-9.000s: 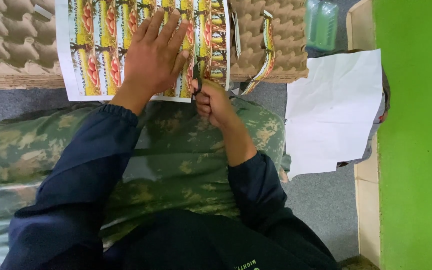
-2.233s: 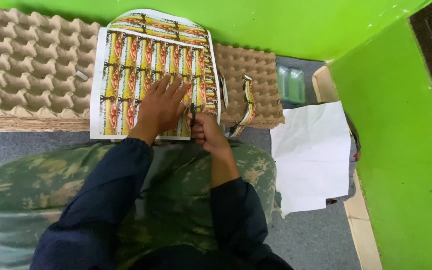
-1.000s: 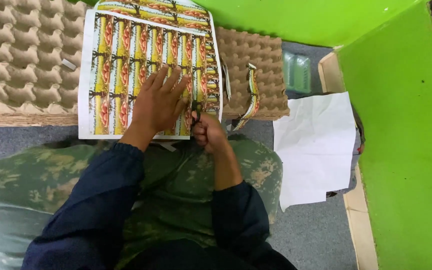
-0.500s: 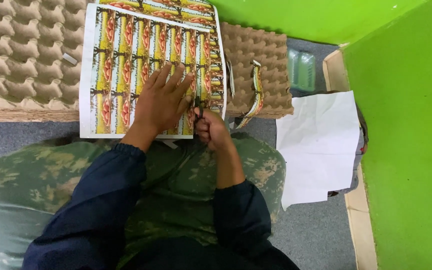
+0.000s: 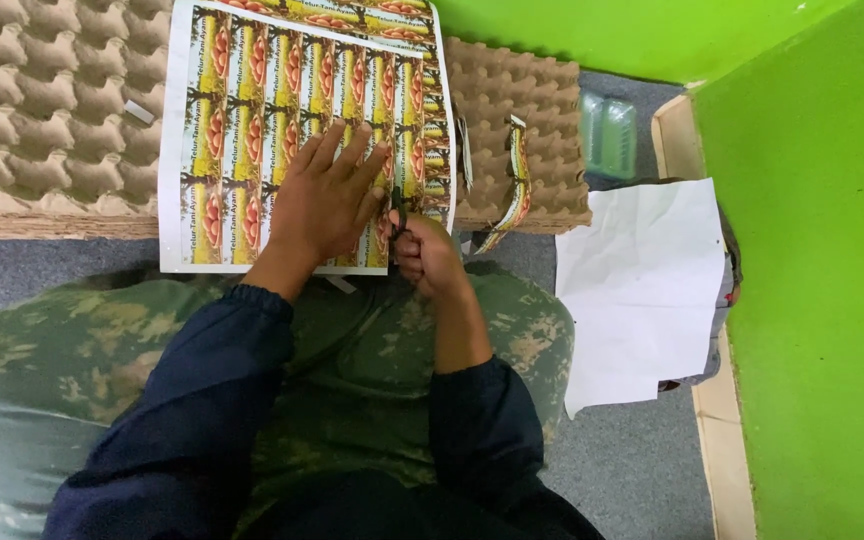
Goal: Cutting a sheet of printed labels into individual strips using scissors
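Label sheet [image 5: 252, 120] under left hand [image 5: 327, 200] (flat)

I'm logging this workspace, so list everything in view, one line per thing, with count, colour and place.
printed label sheet: one, yellow, red and green strips on white, lying on the egg trays, under the left hand.
egg trays: a stack, count unclear, brown pulp, across the top left.
cut label strip: one, same print, draped on the trays' right end.
scissors: one pair, dark, mostly hidden in the right hand, at the sheet's lower right edge.
white paper: one sheet, right of the knees.
clear green container: one, on grey floor by the wall.
green walls: top and right.
left hand: flat on the sheet.
right hand: gripping the scissors.
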